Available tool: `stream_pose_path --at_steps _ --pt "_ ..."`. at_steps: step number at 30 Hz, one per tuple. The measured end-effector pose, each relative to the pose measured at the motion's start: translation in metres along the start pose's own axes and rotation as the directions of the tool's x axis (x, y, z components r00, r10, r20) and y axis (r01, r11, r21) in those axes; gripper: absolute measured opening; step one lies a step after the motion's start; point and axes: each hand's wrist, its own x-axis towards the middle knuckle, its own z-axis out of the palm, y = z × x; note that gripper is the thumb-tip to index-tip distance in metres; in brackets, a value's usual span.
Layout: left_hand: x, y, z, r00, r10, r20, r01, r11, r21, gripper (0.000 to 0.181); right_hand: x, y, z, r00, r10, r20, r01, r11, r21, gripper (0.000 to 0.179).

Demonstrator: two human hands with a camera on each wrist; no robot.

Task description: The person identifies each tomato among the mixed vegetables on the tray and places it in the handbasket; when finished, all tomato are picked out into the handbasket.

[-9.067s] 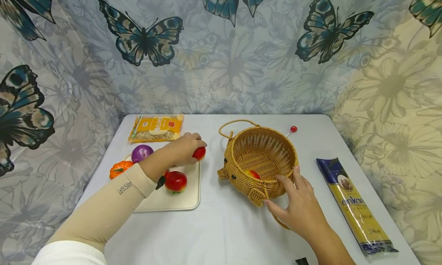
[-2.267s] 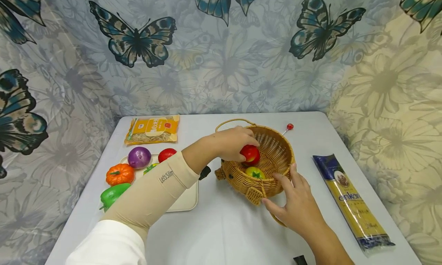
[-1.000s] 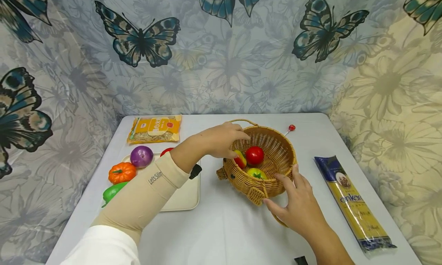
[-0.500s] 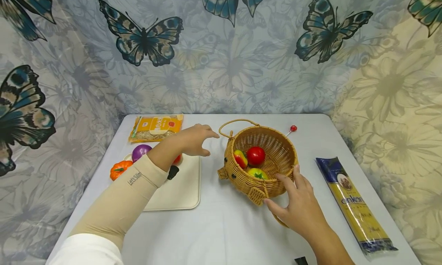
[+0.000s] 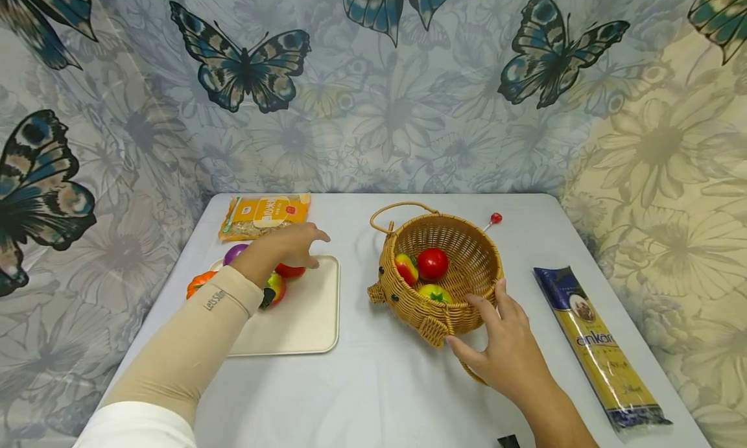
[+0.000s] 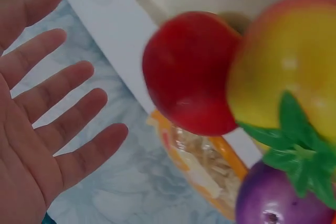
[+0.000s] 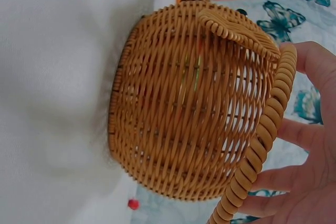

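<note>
My left hand (image 5: 294,246) hovers over the cream tray (image 5: 292,334), fingers spread, holding nothing. Just below and beside it lie a red round fruit (image 6: 189,74) and a yellow-and-red fruit (image 6: 289,72) with green leaves. My right hand (image 5: 508,341) rests with extended fingers on the rim of the animal-shaped wicker basket (image 7: 184,103), thumb near its ear flap; the woven handle (image 7: 262,135) hangs in front of the fingers. Inside the basket sit a red fruit (image 5: 433,264), a red-and-yellow fruit (image 5: 406,269) and a yellow-green fruit (image 5: 436,294).
A purple onion-like vegetable (image 5: 235,253) and an orange pumpkin (image 5: 201,283) are partly behind the left arm. An orange food packet (image 5: 265,216) lies at the back left. A lollipop (image 5: 496,218) is behind the basket; a long pasta packet (image 5: 601,351) lies on the right.
My left hand carried a red fruit into the basket, let go, and has moved back left over the tray. The basket holds more fruit than 9.1 s ago. My right hand stayed put.
</note>
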Motion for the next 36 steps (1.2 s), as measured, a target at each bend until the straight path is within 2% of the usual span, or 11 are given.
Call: stream_pose_path --at_steps 5,8,16,30,36 --pt "0.004 -0.017 0.007 0.996 -0.080 0.039 0.080 0.997 -0.014 0.063 -0.001 0.000 0.001 1.000 -0.004 -0.006 0.004 1.000 0.000 0.074" --pt "0.006 -0.025 0.011 0.993 -0.103 0.062 0.103 0.995 -0.003 0.064 -0.001 0.000 0.001 1.000 -0.009 -0.011 0.009 1.000 0.002 0.074" --pt "0.000 -0.030 0.015 0.982 -0.157 0.105 0.161 0.986 -0.030 0.064 -0.001 0.000 0.000 1.000 -0.001 -0.002 0.001 1.000 0.002 0.074" --pt "-0.002 -0.033 0.018 0.984 -0.147 0.104 0.156 0.984 -0.081 0.061 0.000 -0.001 -0.001 1.000 0.014 0.010 -0.014 1.000 0.004 0.075" --pt "-0.005 -0.030 0.015 0.990 -0.124 0.072 0.129 0.988 -0.080 0.063 0.000 -0.001 0.000 1.000 0.020 0.014 -0.020 1.000 0.002 0.075"
